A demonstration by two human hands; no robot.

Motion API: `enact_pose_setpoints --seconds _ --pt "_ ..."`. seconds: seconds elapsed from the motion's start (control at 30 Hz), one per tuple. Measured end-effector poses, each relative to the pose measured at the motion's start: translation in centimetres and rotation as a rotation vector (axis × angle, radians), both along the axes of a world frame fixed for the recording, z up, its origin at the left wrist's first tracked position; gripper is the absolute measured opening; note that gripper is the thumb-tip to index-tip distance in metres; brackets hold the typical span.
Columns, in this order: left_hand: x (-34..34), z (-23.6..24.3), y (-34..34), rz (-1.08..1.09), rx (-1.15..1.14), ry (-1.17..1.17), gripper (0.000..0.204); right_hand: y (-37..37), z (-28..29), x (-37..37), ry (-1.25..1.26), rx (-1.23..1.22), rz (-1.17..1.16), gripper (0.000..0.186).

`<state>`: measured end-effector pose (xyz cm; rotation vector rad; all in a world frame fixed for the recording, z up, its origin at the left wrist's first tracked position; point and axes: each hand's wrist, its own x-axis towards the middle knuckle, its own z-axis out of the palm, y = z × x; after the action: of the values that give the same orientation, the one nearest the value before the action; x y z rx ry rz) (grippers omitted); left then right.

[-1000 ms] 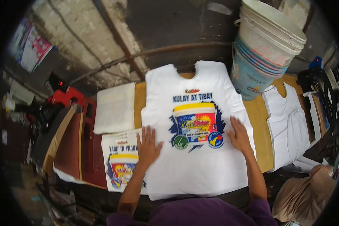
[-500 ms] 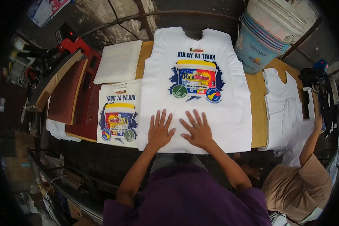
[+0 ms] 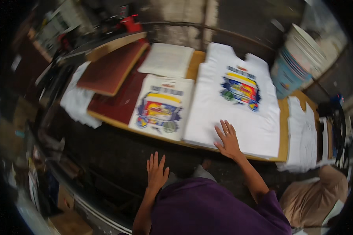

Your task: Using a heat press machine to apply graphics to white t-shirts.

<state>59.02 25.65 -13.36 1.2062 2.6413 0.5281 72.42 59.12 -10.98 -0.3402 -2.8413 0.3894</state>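
A stack of white sleeveless shirt panels (image 3: 208, 113) lies on the table, its top piece printed with a colourful paint-bucket picture. My right hand (image 3: 229, 140) rests over the lower front part of that top panel, fingers spread and holding nothing. My left hand (image 3: 157, 172) hangs off the table's front edge, above the dark floor, with its fingers stretched out. To the left of the shirts sits a stack of printed transfer sheets (image 3: 133, 120), bearing the same picture mirrored. Behind it lies a cream-coloured pad or folded cloth (image 3: 168, 58).
A red-brown board (image 3: 110, 72) belonging to a press stands tilted at left, white cloth (image 3: 76, 102) beside it. Stacked buckets (image 3: 294, 64) stand at the back right. More white shirt pieces (image 3: 300, 137) lie at right, near a co-worker in a brown shirt (image 3: 313, 196).
My left hand has lifted off the shirt and moved left, past the table edge. My right hand stays over the shirt. The view has turned left.
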Motion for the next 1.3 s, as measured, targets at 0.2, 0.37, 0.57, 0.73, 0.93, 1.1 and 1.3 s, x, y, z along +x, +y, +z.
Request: enact_pose_setpoints --seconds 0.2,0.37,0.57,0.73,0.93,1.1,1.3 --pt "-1.5 -0.5 -9.9 0.144 0.003 -0.058 0.052 -12.1 2.0 -4.9 -0.064 -0.075 0.402 0.055" --pt "-4.8 -1.8 -13.6 0.276 0.278 -0.133 0.048 -20.3 0.8 -8.9 -0.183 -0.148 0.648 0.048" --pt "-7.7 -4.6 -15.5 0.333 0.405 -0.336 0.043 -22.8 -1.4 -15.6 -0.357 -0.179 0.531 0.041" --pt "-18.1 -6.1 -20.4 0.478 0.442 -0.219 0.035 -24.8 -3.9 -27.2 -0.332 -0.234 0.594 0.042" --pt "-33.2 -2.6 -26.7 0.664 0.535 -0.154 0.029 -32.0 -4.6 -45.5 -0.353 -0.191 0.735 0.044" --pt "-43.1 -1.2 -29.6 0.714 0.613 -0.151 0.029 -38.4 -6.3 -58.8 -0.323 -0.653 0.737 0.051" --pt "-55.7 -4.1 -33.6 0.770 0.836 -0.690 0.029 -43.3 -11.0 -76.1 -0.537 -1.418 0.201 0.064"
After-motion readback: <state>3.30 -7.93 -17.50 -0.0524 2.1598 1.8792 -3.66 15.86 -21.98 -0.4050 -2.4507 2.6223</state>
